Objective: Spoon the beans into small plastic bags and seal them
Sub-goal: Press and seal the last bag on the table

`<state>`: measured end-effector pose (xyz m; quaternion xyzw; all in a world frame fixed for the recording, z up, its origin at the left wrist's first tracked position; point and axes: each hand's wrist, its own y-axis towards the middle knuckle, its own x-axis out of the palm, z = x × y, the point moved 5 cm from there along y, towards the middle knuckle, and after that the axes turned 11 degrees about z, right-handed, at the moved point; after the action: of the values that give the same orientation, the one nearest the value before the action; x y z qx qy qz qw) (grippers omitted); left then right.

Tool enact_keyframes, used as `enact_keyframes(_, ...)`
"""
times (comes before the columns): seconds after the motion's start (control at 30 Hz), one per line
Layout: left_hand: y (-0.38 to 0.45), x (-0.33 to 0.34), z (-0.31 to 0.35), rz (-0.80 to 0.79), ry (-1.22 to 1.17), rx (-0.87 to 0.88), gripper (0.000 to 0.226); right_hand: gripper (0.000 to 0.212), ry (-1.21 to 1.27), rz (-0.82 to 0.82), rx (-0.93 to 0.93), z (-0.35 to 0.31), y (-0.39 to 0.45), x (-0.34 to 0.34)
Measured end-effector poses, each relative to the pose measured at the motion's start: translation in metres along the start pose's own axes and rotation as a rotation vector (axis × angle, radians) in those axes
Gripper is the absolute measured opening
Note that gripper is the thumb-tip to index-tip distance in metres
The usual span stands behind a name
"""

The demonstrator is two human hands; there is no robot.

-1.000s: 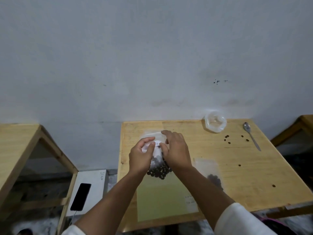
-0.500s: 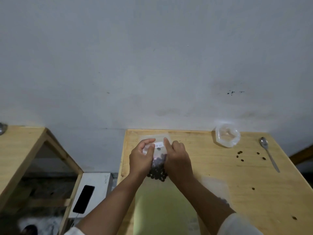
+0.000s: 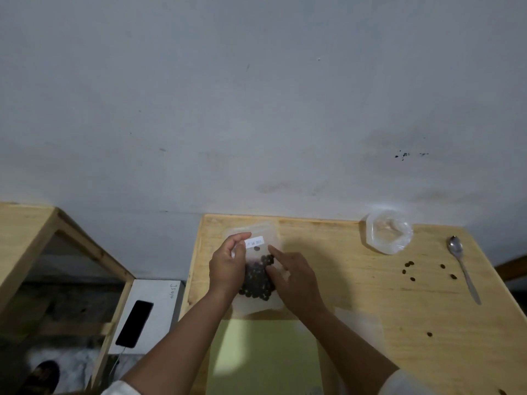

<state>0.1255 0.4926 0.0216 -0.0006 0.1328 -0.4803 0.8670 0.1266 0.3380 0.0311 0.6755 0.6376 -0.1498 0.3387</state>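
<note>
Head view: bag (image 3: 258,280) lies lengthwise, mouth toward wall.

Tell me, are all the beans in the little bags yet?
Nearly. Done: the clear plastic tub looks empty and the metal spoon lies idle. In hand: the left hand pinches the top of a small clear labelled bag of dark beans, and the right hand touches it; whether it is sealed isn't clear. Left: a few stray dark beans scattered on the wooden table.
</note>
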Motion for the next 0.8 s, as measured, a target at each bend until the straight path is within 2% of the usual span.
enact_keyframes(0.07, 0.008, 0.003, -0.003, -0.025, 0.023, -0.013, 0.027, 0.037, 0.094, -0.049, 0.155, 0.012, -0.001, 0.008)
enact_keyframes(0.23, 0.017, 0.003, -0.022, -0.074, 0.233, -0.049, 0.021, 0.036, 0.125, -0.012, 0.385, 0.033, 0.0, 0.022)
enact_keyframes(0.37, 0.014, 0.002, -0.042, -0.106, 0.41, -0.023, 0.029, 0.035, 0.068, -0.04, 0.446, 0.045, -0.004, 0.031)
enact_keyframes(0.5, 0.011, 0.006, -0.053, -0.14, 0.564, 0.106, 0.035, 0.032, -0.04, -0.098, 0.364, 0.05, -0.005, 0.04)
enact_keyframes(0.57, 0.007, 0.009, -0.052, -0.161, 0.68, 0.244, 0.037, 0.029, -0.113, -0.135, 0.276, 0.047, -0.006, 0.043)
enact_keyframes(0.7, -0.002, 0.018, -0.054, -0.231, 0.869, 0.483, 0.032, 0.02, -0.302, -0.099, 0.041, 0.034, -0.004, 0.045)
enact_keyframes(0.8, -0.007, 0.021, -0.055, -0.252, 0.91, 0.537, 0.029, 0.03, -0.471, -0.245, -0.145, 0.034, -0.007, 0.057)
